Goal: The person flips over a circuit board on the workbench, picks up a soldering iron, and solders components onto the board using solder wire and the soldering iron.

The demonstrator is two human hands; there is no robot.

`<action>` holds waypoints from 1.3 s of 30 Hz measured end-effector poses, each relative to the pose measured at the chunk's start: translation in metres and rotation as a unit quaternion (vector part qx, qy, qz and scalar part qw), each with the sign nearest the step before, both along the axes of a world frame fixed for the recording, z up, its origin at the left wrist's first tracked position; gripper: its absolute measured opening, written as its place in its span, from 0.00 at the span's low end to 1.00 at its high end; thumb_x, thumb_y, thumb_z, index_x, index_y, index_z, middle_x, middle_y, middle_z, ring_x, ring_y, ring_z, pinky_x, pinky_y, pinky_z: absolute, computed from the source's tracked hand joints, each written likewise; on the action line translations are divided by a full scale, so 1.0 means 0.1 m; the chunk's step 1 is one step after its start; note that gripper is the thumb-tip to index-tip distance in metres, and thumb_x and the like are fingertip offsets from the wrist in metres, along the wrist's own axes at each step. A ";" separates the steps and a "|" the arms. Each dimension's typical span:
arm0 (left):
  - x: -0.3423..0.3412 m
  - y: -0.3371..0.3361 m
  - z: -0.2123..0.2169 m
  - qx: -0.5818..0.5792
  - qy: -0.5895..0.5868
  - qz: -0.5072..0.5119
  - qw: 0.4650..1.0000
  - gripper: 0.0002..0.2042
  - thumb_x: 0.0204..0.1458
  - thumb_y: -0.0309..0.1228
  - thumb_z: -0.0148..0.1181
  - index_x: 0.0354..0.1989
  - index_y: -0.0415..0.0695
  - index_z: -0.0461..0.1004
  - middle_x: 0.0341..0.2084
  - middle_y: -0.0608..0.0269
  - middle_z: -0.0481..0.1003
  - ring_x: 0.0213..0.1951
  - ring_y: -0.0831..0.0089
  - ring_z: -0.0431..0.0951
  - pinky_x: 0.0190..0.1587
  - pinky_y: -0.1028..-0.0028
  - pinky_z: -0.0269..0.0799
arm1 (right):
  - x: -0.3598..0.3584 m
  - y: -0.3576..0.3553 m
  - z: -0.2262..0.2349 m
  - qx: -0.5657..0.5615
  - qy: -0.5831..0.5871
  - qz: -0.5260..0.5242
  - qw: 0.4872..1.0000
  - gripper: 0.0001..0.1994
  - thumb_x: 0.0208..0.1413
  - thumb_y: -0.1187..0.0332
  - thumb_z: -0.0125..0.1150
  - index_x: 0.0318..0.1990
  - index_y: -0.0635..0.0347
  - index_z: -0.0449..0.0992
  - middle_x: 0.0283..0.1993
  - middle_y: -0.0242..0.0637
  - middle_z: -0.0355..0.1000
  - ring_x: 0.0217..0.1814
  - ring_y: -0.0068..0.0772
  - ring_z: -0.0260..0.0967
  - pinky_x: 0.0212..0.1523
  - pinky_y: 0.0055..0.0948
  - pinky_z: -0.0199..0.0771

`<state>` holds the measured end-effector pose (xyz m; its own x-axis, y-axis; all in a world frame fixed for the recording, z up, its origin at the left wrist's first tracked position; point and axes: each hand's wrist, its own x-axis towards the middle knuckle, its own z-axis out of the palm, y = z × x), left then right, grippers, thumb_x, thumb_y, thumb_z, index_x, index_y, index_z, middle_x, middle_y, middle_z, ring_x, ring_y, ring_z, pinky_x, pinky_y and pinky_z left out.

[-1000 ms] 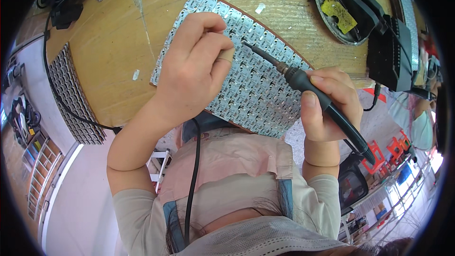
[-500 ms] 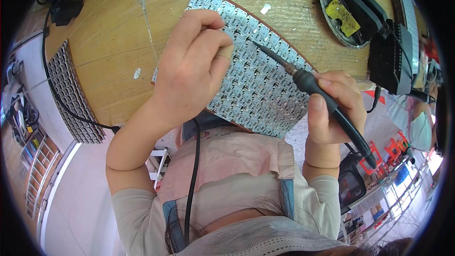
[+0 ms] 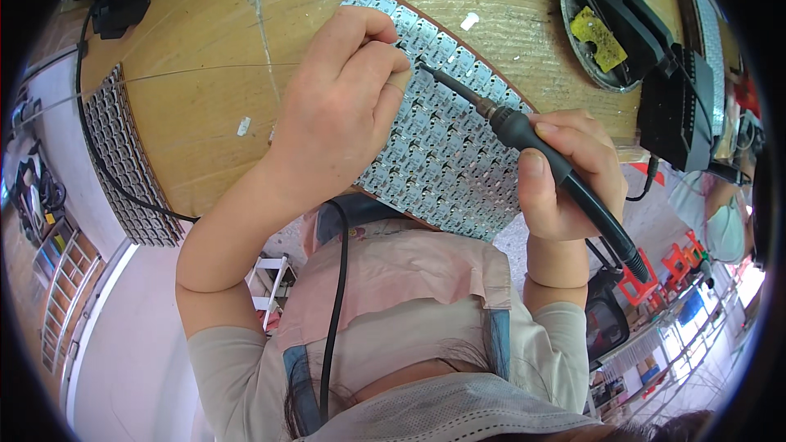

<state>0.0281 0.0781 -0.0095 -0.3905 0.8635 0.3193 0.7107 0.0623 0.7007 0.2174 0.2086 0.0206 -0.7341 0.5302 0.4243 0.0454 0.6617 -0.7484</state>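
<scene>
Currently the right hand grips a black soldering iron pen-style, tip down on the LED panel near its upper middle. Left hand lies on the panel, fingers curled and pinched just beside the tip; what they hold cannot be told. Panel lies tilted at the near edge of the wooden tabletop. Iron stand with yellow sponge sits upper right; a second panel lies at the left edge.
</scene>
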 end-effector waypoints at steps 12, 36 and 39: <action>-0.12 -0.07 0.09 0.024 0.056 0.029 0.998 0.07 0.46 0.17 0.63 0.32 0.37 0.73 0.36 0.56 0.70 0.34 0.60 0.74 0.36 0.67 0.72 | 0.01 0.04 -0.01 0.029 0.028 0.013 0.999 0.12 0.46 0.74 0.70 0.38 0.66 0.75 0.31 0.47 0.77 0.28 0.39 0.76 0.30 0.29 0.76; -0.21 -0.07 -0.09 0.053 0.001 0.000 0.999 0.07 0.44 0.15 0.64 0.30 0.36 0.73 0.38 0.56 0.70 0.35 0.64 0.75 0.37 0.70 0.73 | -0.25 0.01 -0.01 0.038 0.023 0.030 0.999 0.12 0.47 0.74 0.70 0.38 0.67 0.74 0.29 0.47 0.77 0.28 0.39 0.77 0.30 0.29 0.77; -0.24 -0.09 -0.03 0.051 0.002 0.006 0.999 0.07 0.45 0.15 0.64 0.30 0.37 0.73 0.39 0.57 0.71 0.35 0.64 0.75 0.37 0.71 0.72 | -0.23 0.01 0.02 0.037 0.014 0.029 0.999 0.12 0.48 0.74 0.70 0.38 0.67 0.74 0.30 0.47 0.77 0.28 0.39 0.77 0.30 0.29 0.77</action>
